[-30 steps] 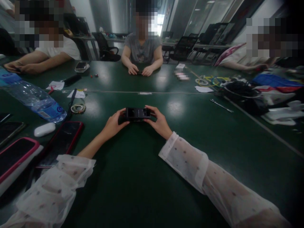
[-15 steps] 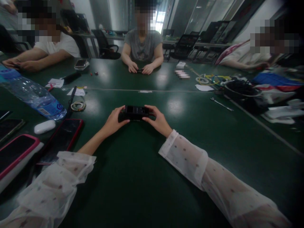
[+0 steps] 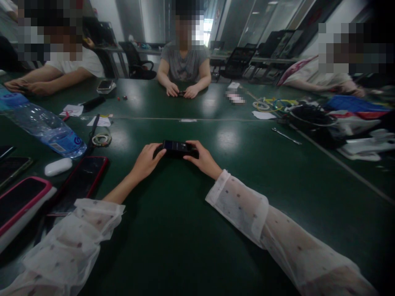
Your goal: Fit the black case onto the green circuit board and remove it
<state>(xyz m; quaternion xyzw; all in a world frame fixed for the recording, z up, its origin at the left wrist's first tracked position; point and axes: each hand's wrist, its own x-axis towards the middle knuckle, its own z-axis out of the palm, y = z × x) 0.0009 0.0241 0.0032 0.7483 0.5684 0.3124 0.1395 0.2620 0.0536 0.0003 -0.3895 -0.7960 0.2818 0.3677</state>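
Between my two hands is a small black device with a screen (image 3: 175, 146), held just over the green table. My left hand (image 3: 147, 160) grips its left end, the thumb along the near side and the fingers behind. At the opposite end, my right hand (image 3: 202, 158) pinches it between thumb and fingers. Faint light marks show on the screen, too small to read. Its underside and far side are hidden from me.
Left of my arms lie a water bottle (image 3: 46, 127), a white earbud case (image 3: 58, 167), a red-edged phone (image 3: 80, 179) and a bracelet (image 3: 101, 139). A wrench (image 3: 286, 136) and tangled cables (image 3: 271, 104) lie to the right. Several people sit around the table (image 3: 185, 230).
The device has tilted a little, and its right end now sits slightly lower. My left thumb has shifted up its near edge. Both hands keep their hold.
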